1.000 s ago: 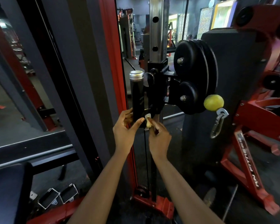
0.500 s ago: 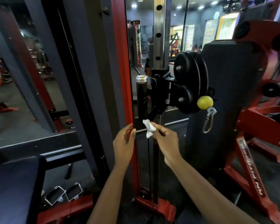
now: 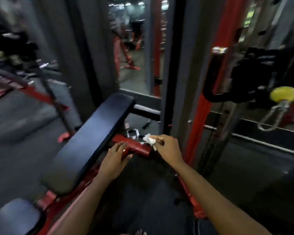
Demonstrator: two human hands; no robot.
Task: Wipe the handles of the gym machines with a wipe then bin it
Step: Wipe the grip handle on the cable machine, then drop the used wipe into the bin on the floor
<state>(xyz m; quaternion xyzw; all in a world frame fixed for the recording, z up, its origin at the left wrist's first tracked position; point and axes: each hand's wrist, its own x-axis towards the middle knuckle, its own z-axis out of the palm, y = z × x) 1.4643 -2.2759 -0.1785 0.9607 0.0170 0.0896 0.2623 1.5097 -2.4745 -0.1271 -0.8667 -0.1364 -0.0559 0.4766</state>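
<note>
My right hand [image 3: 166, 149] pinches a crumpled white wipe [image 3: 149, 139] in front of me at the middle of the blurred head view. To its left, my left hand [image 3: 116, 156] hangs in the air with fingers relaxed and spread, holding nothing. The cable machine's black handle with a silver cap [image 3: 214, 72] stands upright at the upper right, well away from both hands. Both hands hover over a red frame bar [image 3: 134, 146] of the bench.
A black padded bench [image 3: 95, 136] runs diagonally at the left. A yellow ball stopper [image 3: 283, 94] with a carabiner [image 3: 271, 117] hangs at the right. Red uprights [image 3: 202, 99] and mirrors stand behind. Metal stirrup handles [image 3: 133, 133] lie on the dark floor.
The view has swung left and down toward the bench. Both hands came off the machine handle and dropped lower; the right hand still holds the wipe.
</note>
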